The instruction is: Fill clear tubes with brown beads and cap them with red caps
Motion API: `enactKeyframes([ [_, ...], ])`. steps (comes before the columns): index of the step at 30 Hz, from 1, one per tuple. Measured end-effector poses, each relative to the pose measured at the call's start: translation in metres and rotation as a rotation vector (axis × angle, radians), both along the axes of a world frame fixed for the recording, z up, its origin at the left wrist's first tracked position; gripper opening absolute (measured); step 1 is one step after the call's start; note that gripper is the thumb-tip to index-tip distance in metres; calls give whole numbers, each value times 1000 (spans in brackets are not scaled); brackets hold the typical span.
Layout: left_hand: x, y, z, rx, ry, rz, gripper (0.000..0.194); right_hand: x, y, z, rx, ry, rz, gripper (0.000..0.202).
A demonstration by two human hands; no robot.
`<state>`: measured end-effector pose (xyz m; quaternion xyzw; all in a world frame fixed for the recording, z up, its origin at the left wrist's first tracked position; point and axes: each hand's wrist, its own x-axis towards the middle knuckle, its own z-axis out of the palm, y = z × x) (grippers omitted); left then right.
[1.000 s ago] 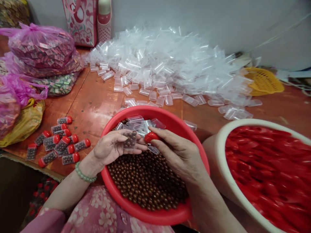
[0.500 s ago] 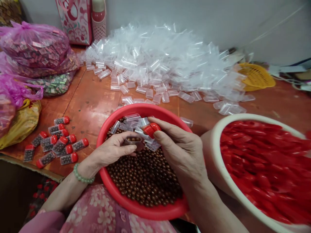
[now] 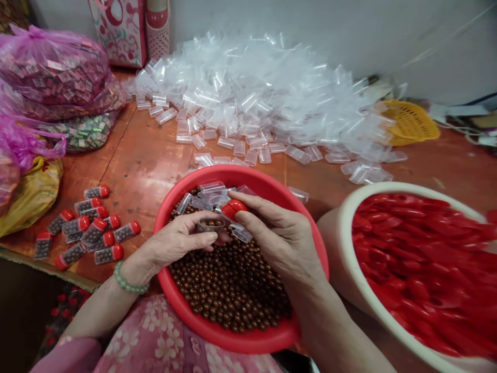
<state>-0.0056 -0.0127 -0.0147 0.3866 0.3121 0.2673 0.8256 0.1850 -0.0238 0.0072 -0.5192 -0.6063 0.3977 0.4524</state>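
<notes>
My left hand (image 3: 182, 235) grips a small clear plastic container (image 3: 212, 224), its open mouth facing up and brown balls showing inside. Between the thumb and fingers of my right hand (image 3: 277, 228) is a red plastic cap (image 3: 233, 209), close beside the container's mouth but apart from it. Both hands are above a red basin (image 3: 248, 342) holding many brown balls (image 3: 233, 290). Several empty clear containers (image 3: 212, 189) lie on the balls at the basin's far side, partly hidden by my hands.
Filled, red-capped containers (image 3: 93, 230) lie at left on the wooden table (image 3: 132, 150). A heap of clear containers (image 3: 264, 98) covers the back. At right stands a white bucket (image 3: 344, 228) of red caps (image 3: 419, 269). Pink bags (image 3: 58, 67) and a yellow basket (image 3: 411, 123) flank the heap.
My right hand has moved slightly left with the red cap, closer to the container. My left hand keeps its hold on the container, almost in the same place.
</notes>
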Motion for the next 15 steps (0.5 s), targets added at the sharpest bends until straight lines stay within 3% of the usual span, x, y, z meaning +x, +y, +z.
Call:
enactKeyframes([
  [7, 3, 1, 2, 39, 34, -9, 43, -12, 1, -1, -21, 194, -46, 24],
  [15, 5, 2, 2, 92, 27, 12, 35, -19, -1, -13, 49, 38, 53, 22],
])
